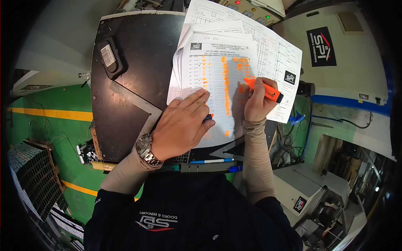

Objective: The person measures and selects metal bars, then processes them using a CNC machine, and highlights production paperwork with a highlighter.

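Note:
My right hand [258, 102] grips an orange highlighter [268, 90] with a dark end, its tip at the right columns of a printed sheet [217, 98]. Rows of orange marks run down that sheet. On the sheet's left side rests my left hand [182, 121], fingers together and pointing up the page. A small orange and dark piece [210, 117] is pinched between its thumb and curled fingers, partly hidden. Under the marked sheet lie more papers and a large drawing [278, 54].
The dark table [130, 35] bears a black device with a label [112, 58] and a metal square [136, 100]. Near its front edge are a blue and white pen [212, 160] and a partly covered calculator [181, 159]. Control lights and cables show beyond.

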`<state>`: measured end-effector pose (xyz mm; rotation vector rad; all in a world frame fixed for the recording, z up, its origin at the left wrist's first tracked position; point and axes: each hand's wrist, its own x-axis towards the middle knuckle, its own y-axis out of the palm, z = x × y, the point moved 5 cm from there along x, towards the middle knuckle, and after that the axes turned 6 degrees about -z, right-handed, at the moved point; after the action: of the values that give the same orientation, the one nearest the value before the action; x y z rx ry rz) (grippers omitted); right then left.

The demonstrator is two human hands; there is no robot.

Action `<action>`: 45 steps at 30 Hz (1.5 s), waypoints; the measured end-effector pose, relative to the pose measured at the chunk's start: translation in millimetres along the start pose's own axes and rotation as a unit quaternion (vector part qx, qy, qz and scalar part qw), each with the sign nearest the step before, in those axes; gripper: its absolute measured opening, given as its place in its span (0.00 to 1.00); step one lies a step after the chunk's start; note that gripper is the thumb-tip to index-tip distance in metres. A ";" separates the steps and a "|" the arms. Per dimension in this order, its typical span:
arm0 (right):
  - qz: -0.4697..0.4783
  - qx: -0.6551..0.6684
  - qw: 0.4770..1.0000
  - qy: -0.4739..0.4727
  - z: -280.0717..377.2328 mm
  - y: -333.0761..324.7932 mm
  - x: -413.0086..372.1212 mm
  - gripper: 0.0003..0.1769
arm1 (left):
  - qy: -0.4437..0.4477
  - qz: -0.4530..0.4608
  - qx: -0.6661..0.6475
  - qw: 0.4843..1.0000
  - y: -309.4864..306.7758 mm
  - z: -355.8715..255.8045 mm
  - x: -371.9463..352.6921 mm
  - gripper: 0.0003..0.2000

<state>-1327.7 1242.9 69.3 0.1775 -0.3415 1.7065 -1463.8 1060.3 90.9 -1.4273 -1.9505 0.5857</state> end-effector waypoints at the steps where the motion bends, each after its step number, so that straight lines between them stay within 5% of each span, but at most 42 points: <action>1: -0.001 -0.004 1.000 -0.005 -2.2 1.0 -0.1 0.06 | -0.001 0.001 0.000 1.000 -0.3 0.2 0.3 0.12; 15: -0.035 0.001 0.999 -0.006 -0.8 6.0 -3.1 0.07 | -0.015 0.021 -0.015 1.000 -0.6 2.3 2.4 0.12; 18: 0.000 -0.087 0.994 -0.062 -5.0 6.5 -2.0 0.07 | -0.010 0.013 -0.014 1.000 0.6 3.2 1.8 0.12; 33: 0.032 -0.123 0.985 -0.113 2.2 14.1 -1.7 0.06 | -0.021 0.020 -0.036 0.999 -2.2 3.3 3.6 0.11; 45: 0.004 -0.122 0.989 -0.086 5.7 13.4 -3.0 0.05 | -0.014 0.009 -0.036 0.999 -2.4 2.0 4.3 0.10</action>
<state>-1340.7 1236.5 72.2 0.1434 -0.6760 1.6458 -1467.7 1063.7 92.2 -1.4897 -2.0007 0.5532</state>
